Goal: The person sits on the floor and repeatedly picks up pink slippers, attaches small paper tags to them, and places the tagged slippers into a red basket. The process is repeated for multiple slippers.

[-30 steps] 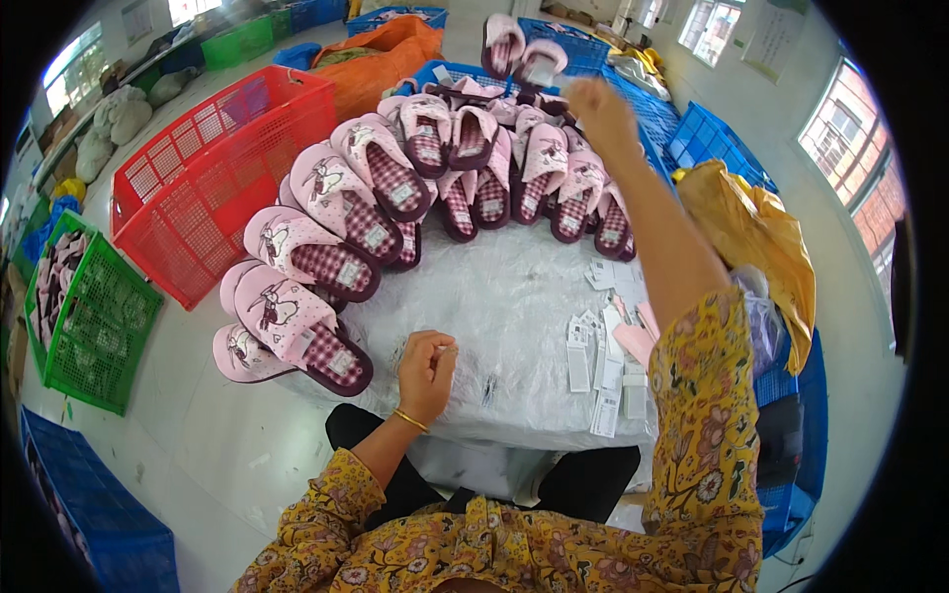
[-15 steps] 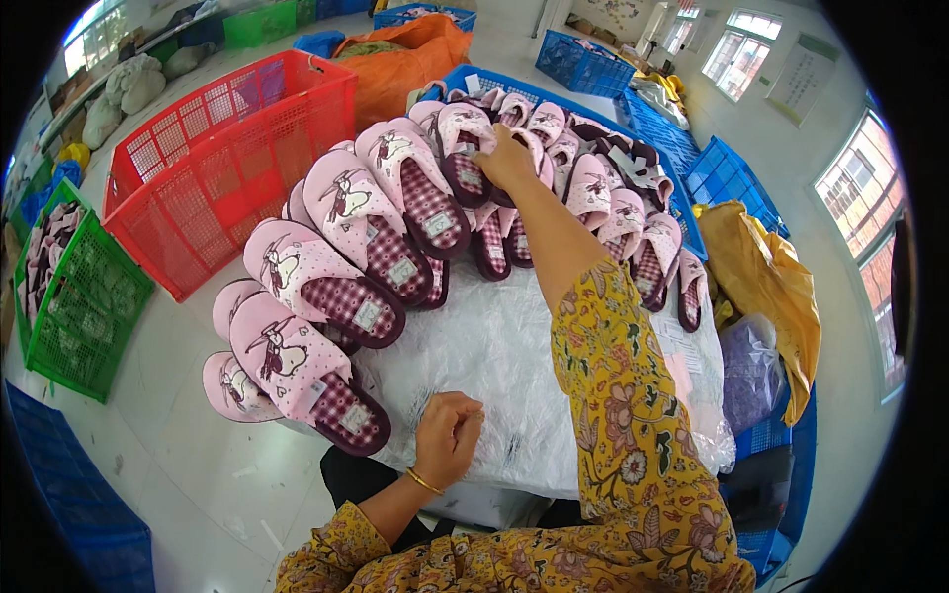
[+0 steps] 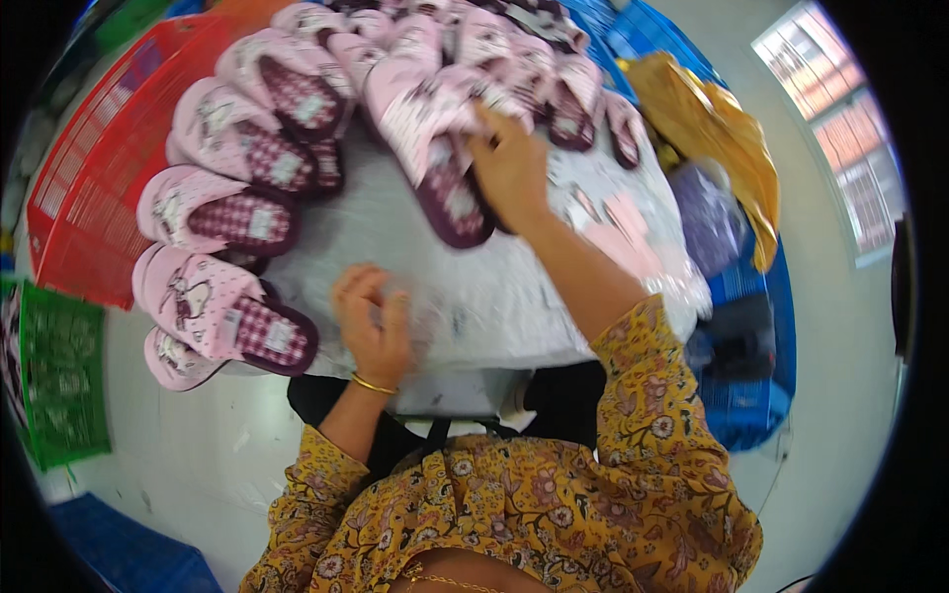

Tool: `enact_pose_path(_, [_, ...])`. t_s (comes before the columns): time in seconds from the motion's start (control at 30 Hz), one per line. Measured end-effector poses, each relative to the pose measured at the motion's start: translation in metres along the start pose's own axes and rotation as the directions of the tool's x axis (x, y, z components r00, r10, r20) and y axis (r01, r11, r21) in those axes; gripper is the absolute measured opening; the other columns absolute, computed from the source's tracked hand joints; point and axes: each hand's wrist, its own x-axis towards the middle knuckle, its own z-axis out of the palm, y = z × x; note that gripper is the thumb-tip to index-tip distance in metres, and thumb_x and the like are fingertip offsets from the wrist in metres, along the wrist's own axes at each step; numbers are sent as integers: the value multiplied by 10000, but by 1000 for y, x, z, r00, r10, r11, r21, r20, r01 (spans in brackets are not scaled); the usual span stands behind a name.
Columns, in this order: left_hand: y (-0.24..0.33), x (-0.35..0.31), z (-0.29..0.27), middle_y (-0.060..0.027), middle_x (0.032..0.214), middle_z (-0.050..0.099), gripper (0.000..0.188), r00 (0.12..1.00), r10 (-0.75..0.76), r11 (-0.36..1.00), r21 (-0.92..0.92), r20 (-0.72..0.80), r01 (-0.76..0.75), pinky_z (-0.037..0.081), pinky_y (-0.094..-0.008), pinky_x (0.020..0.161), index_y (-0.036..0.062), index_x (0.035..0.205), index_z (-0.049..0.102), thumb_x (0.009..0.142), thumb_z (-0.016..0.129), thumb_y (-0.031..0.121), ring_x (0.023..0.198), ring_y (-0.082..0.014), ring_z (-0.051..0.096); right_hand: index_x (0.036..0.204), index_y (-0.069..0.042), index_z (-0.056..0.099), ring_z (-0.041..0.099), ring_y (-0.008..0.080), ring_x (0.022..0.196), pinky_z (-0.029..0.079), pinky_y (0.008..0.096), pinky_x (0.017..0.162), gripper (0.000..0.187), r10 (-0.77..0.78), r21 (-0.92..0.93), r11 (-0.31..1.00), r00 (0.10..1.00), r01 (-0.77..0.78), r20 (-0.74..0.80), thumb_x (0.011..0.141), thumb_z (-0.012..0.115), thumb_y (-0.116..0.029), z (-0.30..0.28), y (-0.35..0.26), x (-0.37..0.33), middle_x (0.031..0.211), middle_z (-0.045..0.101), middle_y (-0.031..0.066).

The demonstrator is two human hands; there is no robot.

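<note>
My right hand [image 3: 516,178] grips a pink slipper [image 3: 415,124] with a plum checked insole, holding it tilted above the plastic-covered work surface [image 3: 346,232]. A second slipper seems to lie against it; whether I hold that one too, I cannot tell. My left hand [image 3: 374,321] hovers over the near edge of the surface with nothing in it, thumb apart from loosely curled fingers. Along the left side, pink slippers [image 3: 193,292] with a printed cartoon figure lie fanned out in overlapping pairs. More slippers [image 3: 484,44] crowd the far side.
A red crate [image 3: 109,163] stands at the left, with a green crate [image 3: 64,366] nearer. On the right are a yellow sack [image 3: 692,128], a purple bag [image 3: 707,217] and a blue crate [image 3: 741,395]. Pink flat pieces [image 3: 623,232] lie on the surface's right side.
My right hand has drawn a slipper from the far group toward me. My left hand has loosened from a closed fist. The view has tipped downward.
</note>
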Motion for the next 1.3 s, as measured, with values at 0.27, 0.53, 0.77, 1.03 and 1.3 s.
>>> enact_pose_path(0.27, [0,2,9,-177,1305,503,273,995,-11,1000,28,-104,14,415,-354,952,-28,1158,551,990,528,186,1176,-264,479,1185,-62,632,624,378,947,511,426,825,401,93,49,993,980,-103,173,799,716,-129,-48,-4,-145,997,679,173])
enact_pose_path(0.53, [-8,3,3,-138,1300,504,282,998,58,979,199,-15,-54,435,-323,929,-10,1213,550,1009,490,176,1140,-224,500,1161,-57,615,592,355,997,488,446,865,492,95,-130,987,995,-91,26,747,778,-267,-121,33,-141,1072,651,147])
enact_pose_path(0.77, [-6,3,8,-144,1298,513,278,998,59,973,222,6,-59,424,-332,896,2,1184,555,996,527,207,1127,-242,500,1121,-53,654,546,315,1096,450,443,935,479,248,-513,853,941,-98,232,708,789,-253,-170,160,-109,1148,617,113])
enact_pose_path(1.03, [-8,5,5,-141,1291,513,273,997,57,934,349,55,-73,424,-329,898,-1,1171,555,995,526,205,1133,-239,502,1122,-80,673,519,316,1152,430,464,967,490,392,-526,840,817,-131,423,718,768,-339,-164,192,-88,1154,608,114])
enact_pose_path(1.3, [-12,7,2,-134,1234,533,268,999,10,953,301,37,-20,437,-341,891,-13,1165,565,983,550,183,1086,-238,523,1051,-129,685,596,297,1048,467,449,897,484,390,-426,886,791,-182,471,637,824,-339,-156,218,-75,1067,645,98])
